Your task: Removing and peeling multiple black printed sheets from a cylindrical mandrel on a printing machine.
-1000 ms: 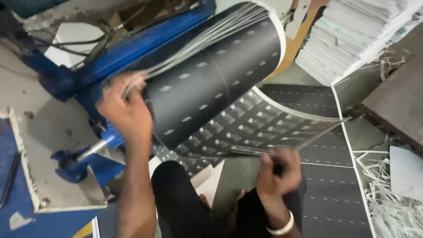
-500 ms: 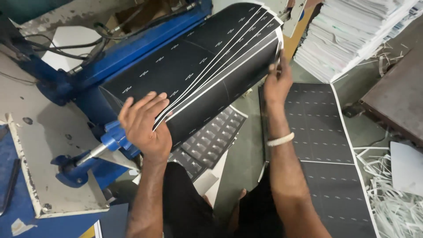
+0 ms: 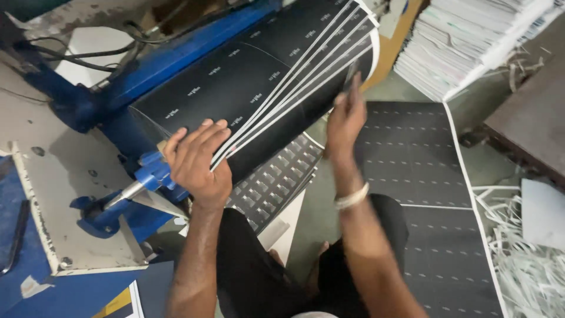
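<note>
- Since a second ago, the right hand [image 3: 346, 115] has gone up from low by the lap to the right end of the black sheets [image 3: 259, 88], and the bent sheets have been pulled up off the floor into a tight roll.
- Now the black sheets lie curved over the blue machine [image 3: 176, 59], in front of the person.
- About five white sheet edges show in the roll, side by side.
- The left hand [image 3: 197, 159] holds the lower left corner of the roll, with its fingers [image 3: 203, 132] spread flat on top and the thumb under.
- Right hand fingers are close together and press on the sheet edges at the other end; a white bangle [image 3: 352, 197] sits on that wrist.
- One more printed sheet [image 3: 273, 182] with small pale squares lies under the roll.
- Two big dark sheets [image 3: 424, 176] with white edges lie flat on the floor at the right.
- One tall stack of white paper [image 3: 465, 41] stands at the top right.
- A heap of thin white paper strips [image 3: 524, 265] lies on the floor at the lower right.
- One grey metal surface [image 3: 65, 194] with bolts is joined to the machine at the left.
</note>
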